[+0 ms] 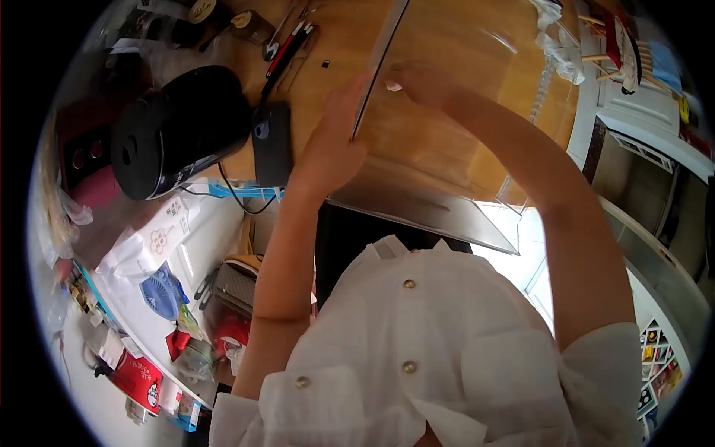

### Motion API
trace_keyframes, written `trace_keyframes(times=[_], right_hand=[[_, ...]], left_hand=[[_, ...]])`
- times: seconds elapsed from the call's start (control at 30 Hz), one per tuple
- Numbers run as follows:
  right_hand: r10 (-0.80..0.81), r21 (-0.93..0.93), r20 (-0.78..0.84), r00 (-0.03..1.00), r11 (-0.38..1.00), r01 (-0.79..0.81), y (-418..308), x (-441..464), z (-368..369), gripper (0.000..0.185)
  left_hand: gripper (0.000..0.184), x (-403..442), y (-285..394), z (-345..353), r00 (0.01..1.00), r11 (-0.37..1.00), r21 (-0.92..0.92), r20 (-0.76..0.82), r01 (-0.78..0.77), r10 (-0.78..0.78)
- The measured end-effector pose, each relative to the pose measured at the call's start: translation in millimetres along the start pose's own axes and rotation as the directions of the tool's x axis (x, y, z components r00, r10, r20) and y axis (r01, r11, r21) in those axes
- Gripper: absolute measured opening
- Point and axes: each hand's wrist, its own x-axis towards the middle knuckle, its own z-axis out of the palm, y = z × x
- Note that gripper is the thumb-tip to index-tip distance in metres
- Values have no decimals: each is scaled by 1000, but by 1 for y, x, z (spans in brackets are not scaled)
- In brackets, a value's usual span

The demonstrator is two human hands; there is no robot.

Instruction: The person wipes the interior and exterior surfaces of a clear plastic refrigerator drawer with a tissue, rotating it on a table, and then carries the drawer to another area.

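Observation:
My left hand (331,153) is closed on the dark-edged side of a clear panel (380,63), which stands tilted over the wooden table. To the right, my right hand (428,86) is behind or against see-through material, its fingers drawn together. By its fingertips shows a small pale piece (394,87), too small to name. A further clear sheet (417,205) with a thin frame reaches over the table's near edge. How the sheets join is hard to make out through the reflections.
On the wooden table (484,56) at left are a black rounded appliance (182,130), a dark phone-like slab (272,145), a red-and-black cutter-like tool (285,56) and a jar (252,27). Crumpled white plastic (562,56) lies at the right edge. A cable hangs at front left.

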Motion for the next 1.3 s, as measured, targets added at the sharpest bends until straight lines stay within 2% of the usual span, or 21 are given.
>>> trace_keyframes(times=[0.07, 0.27, 0.37, 0.4, 0.5, 0.57, 0.63, 0.7, 0.77, 0.8, 0.87, 0.9, 0.97, 1.0, 1.1, 1.2, 1.3], right_hand=[[14, -15, 59, 998, 1000, -13, 10, -3, 5, 18], [83, -116, 238, 968, 992, -57, 34, -45, -4, 15], [139, -170, 304, 943, 981, -90, 25, -70, -14, 13], [157, -189, 324, 933, 977, -99, 26, -75, -17, 12], [126, -453, 629, 767, 862, 229, 35, -82, -20, 12], [156, -483, 592, 791, 854, 194, 31, -86, -30, 10], [169, -421, 458, 873, 906, 46, 25, -74, -41, 9], [221, -196, 205, 953, 964, -181, 23, -39, -38, 10], [248, -113, 20, 969, 963, -244, 12, -6, -29, 11], [265, -69, -74, 961, 960, -270, 12, 4, -27, 11], [241, -141, -31, 970, 960, -243, 35, 5, -13, 12], [232, -176, -8, 973, 957, -230, 44, -1, -4, 12], [274, -112, 32, 961, 957, -269, 59, -40, -1, 11], [292, -83, 51, 955, 954, -287, 61, -53, -4, 10], [315, -340, 298, 901, 917, -208, 40, -52, -36, 9], [421, -98, 33, 906, 904, -417, 31, -1, -28, 9], [416, -39, -80, 906, 907, -420, 31, 16, -6, 10]], left_hand=[[79, 1, -2, 1, 1000, 1000, 16, -4, 13, -13], [79, 1, -7, 0, 999, 989, -140, -2, -43, 43], [79, 2, 0, -4, 998, 996, 77, 35, -49, 47], [79, 2, -2, -3, 998, 996, 61, 35, -60, 58], [76, 1, -8, -1, 996, 996, 34, 32, -80, 79], [74, 0, -5, 0, 997, 996, 32, 21, -81, 80], [74, 0, -8, 3, 998, 997, 15, 0, -70, 70], [74, -1, -10, 4, 999, 999, -12, -5, -47, 47], [74, -1, -9, 5, 1000, 999, -49, 4, -24, 24], [74, -1, -7, 4, 1000, 1000, -1, 1, -26, 26], [74, -3, -1, 2, 1000, 995, 92, 4, -30, 30], [74, -3, -3, 3, 999, 998, 56, 8, -38, 37], [74, -1, -10, 4, 998, 998, -18, 4, -58, 58], [74, -1, -11, 3, 997, 997, 3, 2, -74, 74], [73, 0, -10, 2, 994, 993, 53, -10, -105, 106], [72, -1, -9, 3, 997, 996, 49, -4, -78, 79], [72, -2, -5, 2, 999, 999, 39, 7, -33, 33]])
